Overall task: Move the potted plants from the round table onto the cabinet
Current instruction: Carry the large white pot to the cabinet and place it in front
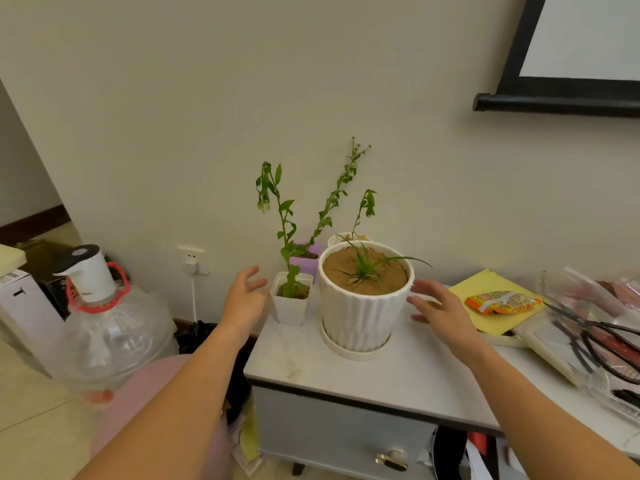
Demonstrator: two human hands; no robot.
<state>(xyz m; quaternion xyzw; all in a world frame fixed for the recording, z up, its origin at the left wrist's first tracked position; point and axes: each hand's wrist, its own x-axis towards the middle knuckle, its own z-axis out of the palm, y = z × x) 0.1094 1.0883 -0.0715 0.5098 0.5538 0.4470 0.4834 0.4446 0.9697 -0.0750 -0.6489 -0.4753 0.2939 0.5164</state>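
A large white ribbed pot (pixel 363 313) with soil and a small grassy plant stands in its saucer on the grey cabinet top (pixel 346 375). To its left sits a small square white pot (pixel 291 306) with a tall green stem. Behind them are a purple pot (pixel 311 259) and a round white pot (pixel 337 239), partly hidden. My left hand (pixel 244 299) hovers open just left of the small white pot. My right hand (pixel 440 306) is open close to the right side of the large pot, not touching it. The round table is out of view.
On the cabinet to the right lie a yellow paper (pixel 485 292), an orange snack packet (pixel 502 301), black scissors (pixel 602 344) and clear plastic trays. A water jug with a pump (pixel 104 327) stands on the floor at left. The wall is right behind the pots.
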